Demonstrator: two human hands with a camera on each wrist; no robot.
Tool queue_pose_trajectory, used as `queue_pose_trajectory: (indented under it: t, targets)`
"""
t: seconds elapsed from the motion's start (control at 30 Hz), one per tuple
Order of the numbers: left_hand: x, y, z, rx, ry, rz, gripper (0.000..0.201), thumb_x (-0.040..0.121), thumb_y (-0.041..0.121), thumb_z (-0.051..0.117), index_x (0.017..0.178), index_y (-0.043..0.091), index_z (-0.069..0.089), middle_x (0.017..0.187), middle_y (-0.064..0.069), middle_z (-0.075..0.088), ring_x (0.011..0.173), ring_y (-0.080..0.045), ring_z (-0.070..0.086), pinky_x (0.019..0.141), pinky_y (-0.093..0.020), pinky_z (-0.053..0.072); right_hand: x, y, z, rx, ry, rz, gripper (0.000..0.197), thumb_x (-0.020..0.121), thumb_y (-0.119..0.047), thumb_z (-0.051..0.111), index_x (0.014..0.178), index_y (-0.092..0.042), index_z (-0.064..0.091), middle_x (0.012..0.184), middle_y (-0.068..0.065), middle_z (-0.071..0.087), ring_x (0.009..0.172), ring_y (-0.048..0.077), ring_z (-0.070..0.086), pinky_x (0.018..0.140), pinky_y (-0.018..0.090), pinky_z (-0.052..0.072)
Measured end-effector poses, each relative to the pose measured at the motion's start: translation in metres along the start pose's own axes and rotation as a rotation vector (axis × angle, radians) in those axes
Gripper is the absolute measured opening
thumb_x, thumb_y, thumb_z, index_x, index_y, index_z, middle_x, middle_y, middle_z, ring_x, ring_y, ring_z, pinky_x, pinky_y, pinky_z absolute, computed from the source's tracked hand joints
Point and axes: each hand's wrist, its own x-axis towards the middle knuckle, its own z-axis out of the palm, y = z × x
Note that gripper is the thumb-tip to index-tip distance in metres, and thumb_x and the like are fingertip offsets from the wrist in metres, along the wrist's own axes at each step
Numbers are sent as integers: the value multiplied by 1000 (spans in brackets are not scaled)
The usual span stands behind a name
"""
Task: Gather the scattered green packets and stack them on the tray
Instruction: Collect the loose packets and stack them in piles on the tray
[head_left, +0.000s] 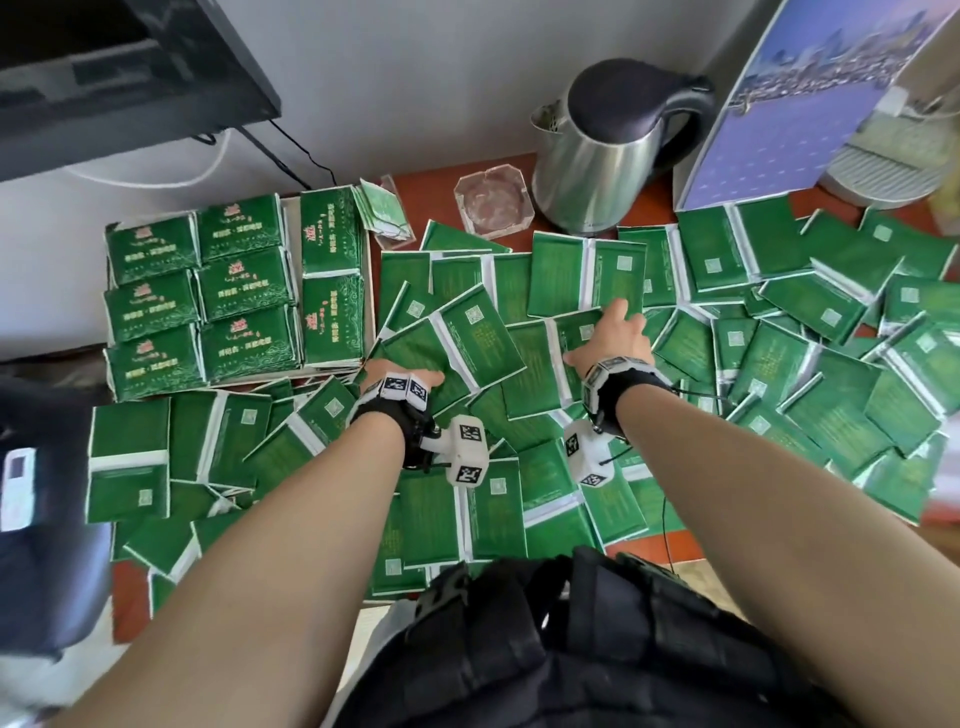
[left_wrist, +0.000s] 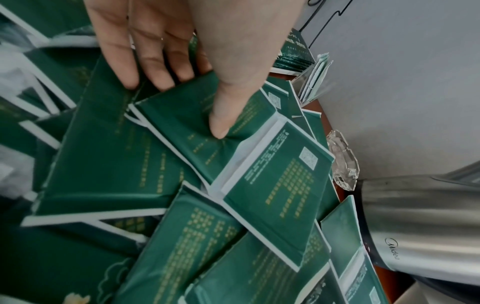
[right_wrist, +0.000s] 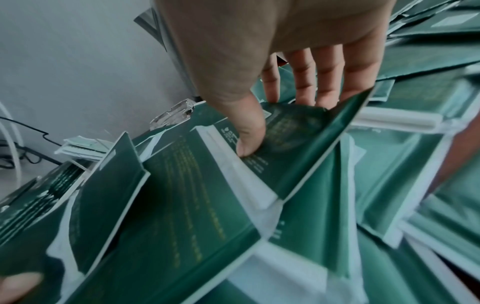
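Left hand (left_wrist: 182, 41) pinches a green packet (left_wrist: 197, 115), thumb on top, fingers beneath. Right hand (right_wrist: 280, 51) pinches another packet (right_wrist: 298, 144) likewise. Loose packets (head_left: 810, 415) blanket the table; stacked ones fill the tray (head_left: 370, 291) far left, kettle (head_left: 597, 156) beyond.

The steel kettle (left_wrist: 415, 236) at the tabletop's far edge carries the brand "Midea" low on its side. The green packets (left_wrist: 280, 185) bear square codes and gold print too small to read.
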Motion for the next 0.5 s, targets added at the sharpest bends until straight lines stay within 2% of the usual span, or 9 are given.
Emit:
queue_pose_trajectory:
  t: [0.1,0.2,0.27,0.33,0.4,0.47,0.5]
  targets:
    - [-5,-3,1,6,6,33,86,76,40,84,140,-1,44,139,-20,54,120,-36,59,99,-42,49,-4,-1,1,17,36,8,76,77,-22,84,134,-12,35,134,18,41,118,39,51,91,50,53]
    - [-11,-2,-2,9,9,67,79,82,37,81,139,-3,45,141,-21,52,123,-36,56,98,-40,47,-7,-1,2,56,53,-3,71,77,-15,83,131,-11,37,132,18,39,116,38,51,89,47,53]
    - [-15,-2,-5,3,-4,70,76,84,34,79,140,-5,44,141,-21,52,124,-36,56,97,-40,47,-10,-1,0,104,65,-14,65,77,-7,80,127,-10,38,128,17,42,109,37,55,84,45,54]
    - [-19,-6,-7,-13,-11,81,74,83,32,79,139,-3,45,137,-21,54,121,-37,57,98,-40,48,-14,2,-5,145,66,-39,62,79,3,72,128,-10,38,122,17,49,100,35,58,78,41,53]
    - [-17,-12,-5,-67,-16,93,73,75,30,79,134,-2,50,130,-21,60,112,-38,62,98,-46,51,-18,7,-11,181,45,-61,61,82,8,62,133,-9,35,109,16,57,90,33,58,73,37,50]
    - [-13,-20,-3,-143,-21,113,72,70,26,77,130,-4,53,124,-23,63,105,-39,65,94,-52,54,-22,12,-16,190,12,-64,56,85,5,58,135,-9,39,101,14,58,86,32,59,74,37,54]
    - [-13,-23,-4,-168,-29,115,69,72,22,77,130,-6,53,123,-24,63,105,-39,66,94,-52,54,-23,13,-19,171,-3,-74,49,85,2,58,131,-9,46,102,14,62,87,32,61,76,38,56]
